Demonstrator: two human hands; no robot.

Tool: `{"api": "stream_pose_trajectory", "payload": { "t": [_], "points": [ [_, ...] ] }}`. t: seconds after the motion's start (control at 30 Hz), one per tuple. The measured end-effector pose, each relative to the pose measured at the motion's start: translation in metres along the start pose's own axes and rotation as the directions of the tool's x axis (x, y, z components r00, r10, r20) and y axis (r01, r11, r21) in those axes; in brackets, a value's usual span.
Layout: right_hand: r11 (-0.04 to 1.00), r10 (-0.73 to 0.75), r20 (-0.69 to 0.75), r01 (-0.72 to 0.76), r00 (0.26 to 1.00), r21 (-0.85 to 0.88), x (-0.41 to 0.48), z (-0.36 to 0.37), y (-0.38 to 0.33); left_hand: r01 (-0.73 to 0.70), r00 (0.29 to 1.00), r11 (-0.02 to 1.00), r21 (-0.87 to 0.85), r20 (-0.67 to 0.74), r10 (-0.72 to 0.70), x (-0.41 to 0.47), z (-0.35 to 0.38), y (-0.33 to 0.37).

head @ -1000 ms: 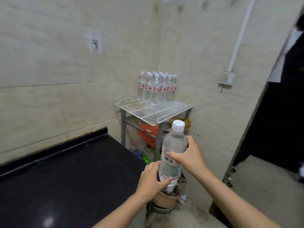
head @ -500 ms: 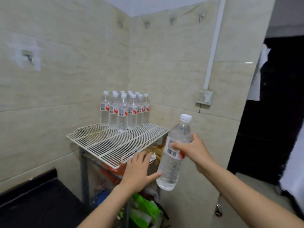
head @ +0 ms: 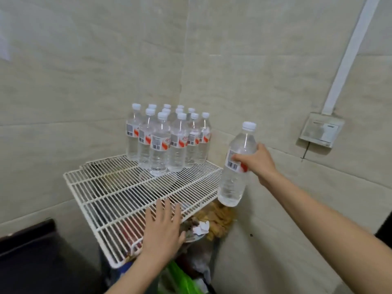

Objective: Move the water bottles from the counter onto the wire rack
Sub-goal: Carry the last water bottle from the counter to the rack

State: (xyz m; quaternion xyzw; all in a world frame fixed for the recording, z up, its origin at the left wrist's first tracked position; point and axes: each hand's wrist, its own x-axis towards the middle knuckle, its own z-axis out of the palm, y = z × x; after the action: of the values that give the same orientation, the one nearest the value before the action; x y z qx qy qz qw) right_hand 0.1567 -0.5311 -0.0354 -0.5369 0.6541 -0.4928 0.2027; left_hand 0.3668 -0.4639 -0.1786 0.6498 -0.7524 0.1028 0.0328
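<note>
**At the wire rack: one bottle in transit, held at the label band**

Beside the right edge of the wire rack (head: 135,200), the right hand (head: 257,161) is gripping a water bottle (head: 236,166) around its middle, fingers wrapping the label. The bottle is hanging nearly upright, cap up, its base just off the rack's right edge and not yet resting on anything. The left hand (head: 163,228) is spreading open and flat, holding nothing, over the front edge of the rack; contact with the wire cannot be confirmed.

A cluster of standing bottles (head: 167,141) is occupying the back corner of the rack against the tiled wall (head: 84,71), with bare wire in front of it. A corner of the dark worktop (head: 27,251) is showing at lower left.

Handling judgement: the bottle is looking full, so moderately heavy for one hand; the thin plastic is likely giving under a squeeze, and the smooth wall may be slippery. The ribbed waist at the label is the sound place to hold. The wire grid is offering an uneven footing, so a base landing squarely across the bars is advisable.
</note>
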Motion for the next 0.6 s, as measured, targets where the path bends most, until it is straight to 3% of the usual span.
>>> {"api": "stream_pose_trajectory", "payload": {
  "t": [0.07, 0.23, 0.37, 0.6],
  "points": [
    [0.999, -0.048, 0.036, 0.048, 0.998, -0.01, 0.037, 0.01, -0.003, 0.046, 0.998, 0.999, -0.015, 0.042, -0.046, 0.003, 0.004, -0.001],
    [0.984, -0.126, 0.121, 0.139, 0.985, -0.108, 0.122, 0.044, 0.007, 0.119, 0.993, 0.992, 0.032, -0.011, -0.119, 0.008, 0.013, 0.003],
    [0.984, -0.14, 0.181, 0.158, 0.973, -0.087, 0.168, 0.065, 0.023, 0.236, 0.971, 0.968, 0.085, -0.051, -0.232, 0.004, 0.016, 0.014],
    [0.986, -0.139, 0.256, 0.158, 0.957, -0.054, 0.205, 0.091, 0.048, 0.538, 0.835, 0.839, 0.074, -0.182, -0.519, -0.005, 0.031, 0.047]
  ]
}}
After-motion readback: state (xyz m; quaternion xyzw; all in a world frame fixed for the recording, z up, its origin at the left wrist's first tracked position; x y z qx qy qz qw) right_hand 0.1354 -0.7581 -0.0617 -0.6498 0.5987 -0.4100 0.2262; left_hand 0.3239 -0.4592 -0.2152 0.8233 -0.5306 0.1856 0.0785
